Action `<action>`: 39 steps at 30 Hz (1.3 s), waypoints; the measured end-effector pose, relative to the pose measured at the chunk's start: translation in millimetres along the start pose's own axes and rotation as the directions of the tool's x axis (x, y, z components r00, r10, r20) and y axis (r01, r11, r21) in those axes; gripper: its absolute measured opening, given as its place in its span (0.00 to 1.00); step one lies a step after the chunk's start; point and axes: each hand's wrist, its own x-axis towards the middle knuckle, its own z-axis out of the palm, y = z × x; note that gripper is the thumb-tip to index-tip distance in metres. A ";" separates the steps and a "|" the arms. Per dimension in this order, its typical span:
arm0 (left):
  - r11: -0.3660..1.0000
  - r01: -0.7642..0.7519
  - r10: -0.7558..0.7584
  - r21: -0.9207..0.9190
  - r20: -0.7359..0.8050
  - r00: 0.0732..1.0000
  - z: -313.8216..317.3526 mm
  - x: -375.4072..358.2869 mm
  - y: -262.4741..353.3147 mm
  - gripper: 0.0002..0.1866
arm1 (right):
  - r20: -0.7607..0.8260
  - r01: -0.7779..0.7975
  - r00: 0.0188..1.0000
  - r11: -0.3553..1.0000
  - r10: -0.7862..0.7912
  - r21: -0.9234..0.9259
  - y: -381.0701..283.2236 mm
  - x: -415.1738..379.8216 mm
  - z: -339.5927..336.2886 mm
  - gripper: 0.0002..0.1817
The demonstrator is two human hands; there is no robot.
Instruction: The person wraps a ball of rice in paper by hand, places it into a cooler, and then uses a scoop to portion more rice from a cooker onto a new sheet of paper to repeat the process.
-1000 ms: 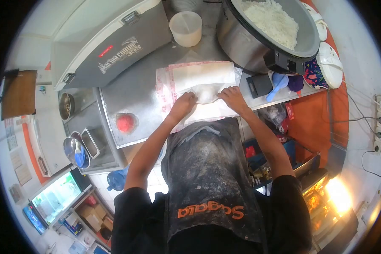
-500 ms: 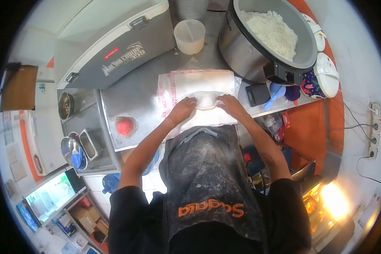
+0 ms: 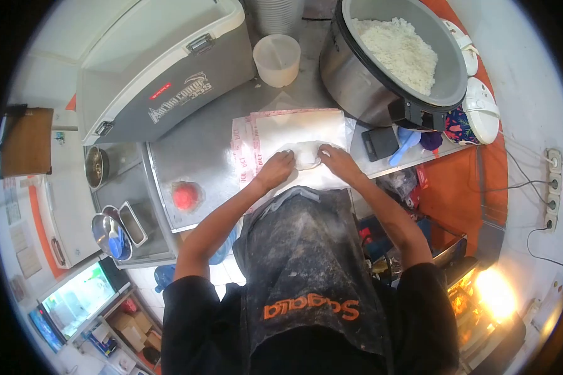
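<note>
A small white paper bundle (image 3: 306,156) lies on the near part of a stack of wrapping paper (image 3: 300,125). What the paper encloses is hidden. My left hand (image 3: 278,167) has its fingers closed on the bundle's left end. At the opposite end, my right hand (image 3: 336,160) pinches the paper. Left of the stack, sheets of plastic with red print (image 3: 246,147) stick out from beneath it.
An open cooker of white rice (image 3: 397,53) stands at the back right, with a blue spoon (image 3: 405,146) and black tray (image 3: 380,144) beside it. A grey cooler (image 3: 181,94), a white tub (image 3: 277,60) and a red bundle (image 3: 186,196) share the steel counter (image 3: 200,150).
The paper between my hands now looks more compact and folded over. My left hand has shifted slightly right and down, and its fingers have turned. The camera view has tilted a little.
</note>
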 end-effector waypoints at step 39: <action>0.834 0.452 -0.485 -0.317 -0.027 0.874 1.4 8.8 6.2 0.03 | 0.027 -0.309 0.950 0.924 0.311 0.226 -9.3 21.2 -12.1 0.13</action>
